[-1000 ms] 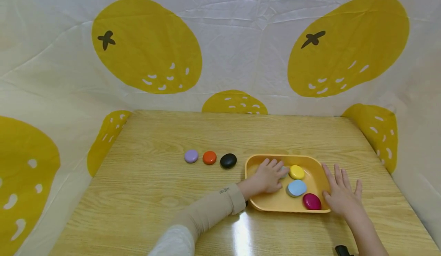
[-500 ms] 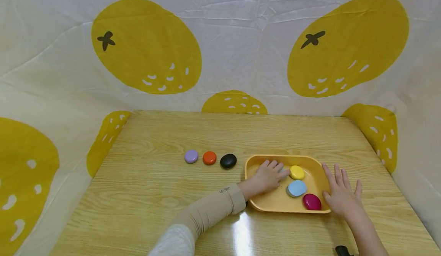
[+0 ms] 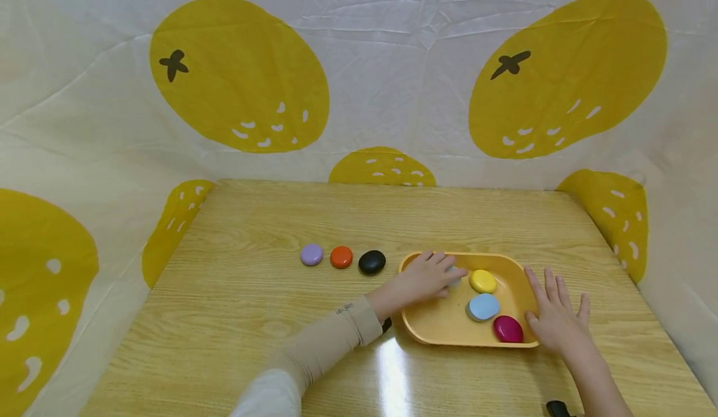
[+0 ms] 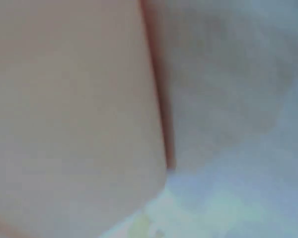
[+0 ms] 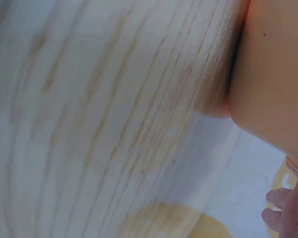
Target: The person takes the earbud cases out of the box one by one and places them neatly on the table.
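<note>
In the head view my left hand (image 3: 427,276) reaches over the left part of an orange-yellow plastic tray (image 3: 449,337). It grips a pale blue-grey, stone-shaped piece (image 3: 454,275), mostly covered by the fingers. Three more smooth pieces lie in the tray: a yellow one (image 3: 483,281), a light blue one (image 3: 483,307) and a dark pink one (image 3: 508,329). My right hand (image 3: 558,317) rests against the tray's right wall, its fingers straight and spread. The left wrist view is a blur of sleeve (image 4: 74,119).
Left of the tray, a row on the wooden table (image 3: 252,330) holds a purple piece (image 3: 311,255), an orange-red piece (image 3: 341,257) and a black piece (image 3: 372,262). White cloth (image 3: 387,93) printed with yellow fruit stands behind and at both sides.
My left hand has shifted left and slightly toward the tray's far rim, and the pale blue-grey piece has moved with it, away from the yellow one. My right hand has stayed put.
</note>
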A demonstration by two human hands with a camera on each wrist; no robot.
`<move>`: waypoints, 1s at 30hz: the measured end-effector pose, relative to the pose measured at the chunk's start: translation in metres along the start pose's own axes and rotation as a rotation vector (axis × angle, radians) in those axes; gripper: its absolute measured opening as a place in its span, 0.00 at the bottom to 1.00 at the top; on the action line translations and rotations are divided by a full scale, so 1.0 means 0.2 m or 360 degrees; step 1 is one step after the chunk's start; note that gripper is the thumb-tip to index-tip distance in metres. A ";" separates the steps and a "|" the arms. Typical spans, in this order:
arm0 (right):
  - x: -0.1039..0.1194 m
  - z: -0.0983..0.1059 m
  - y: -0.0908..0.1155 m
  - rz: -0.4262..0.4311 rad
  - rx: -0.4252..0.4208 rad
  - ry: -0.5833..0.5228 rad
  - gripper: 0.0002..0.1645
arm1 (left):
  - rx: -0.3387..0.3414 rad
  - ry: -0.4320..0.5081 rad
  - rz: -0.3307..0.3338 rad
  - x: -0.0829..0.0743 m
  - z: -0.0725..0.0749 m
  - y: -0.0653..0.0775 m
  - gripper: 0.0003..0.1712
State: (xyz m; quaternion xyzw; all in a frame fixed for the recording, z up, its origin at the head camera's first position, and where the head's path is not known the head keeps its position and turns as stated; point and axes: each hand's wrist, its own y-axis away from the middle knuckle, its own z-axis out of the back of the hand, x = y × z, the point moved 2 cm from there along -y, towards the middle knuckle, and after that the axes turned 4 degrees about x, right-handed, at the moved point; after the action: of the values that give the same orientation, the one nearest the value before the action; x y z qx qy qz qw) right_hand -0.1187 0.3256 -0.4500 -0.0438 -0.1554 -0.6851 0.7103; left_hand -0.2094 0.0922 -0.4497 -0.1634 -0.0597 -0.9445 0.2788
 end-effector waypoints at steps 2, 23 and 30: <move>0.00 0.00 0.00 -0.0001 0.0001 0.0001 0.52 | -0.0054 0.0042 -0.0022 0.06 0.02 0.04 0.27; 0.00 0.00 0.00 0.0005 -0.0013 0.0007 0.53 | -0.0250 0.0336 0.0251 0.67 -0.12 0.63 0.24; 0.00 -0.01 0.00 0.0006 -0.0014 0.0007 0.52 | -0.0234 0.0357 0.0309 0.79 -0.26 0.80 0.25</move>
State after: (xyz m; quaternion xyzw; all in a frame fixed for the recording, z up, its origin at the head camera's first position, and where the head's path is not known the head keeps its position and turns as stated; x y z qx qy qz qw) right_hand -0.1191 0.3257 -0.4515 -0.0458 -0.1508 -0.6846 0.7117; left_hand -0.2601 -0.1325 -0.4406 -0.0818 0.0572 -0.9272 0.3611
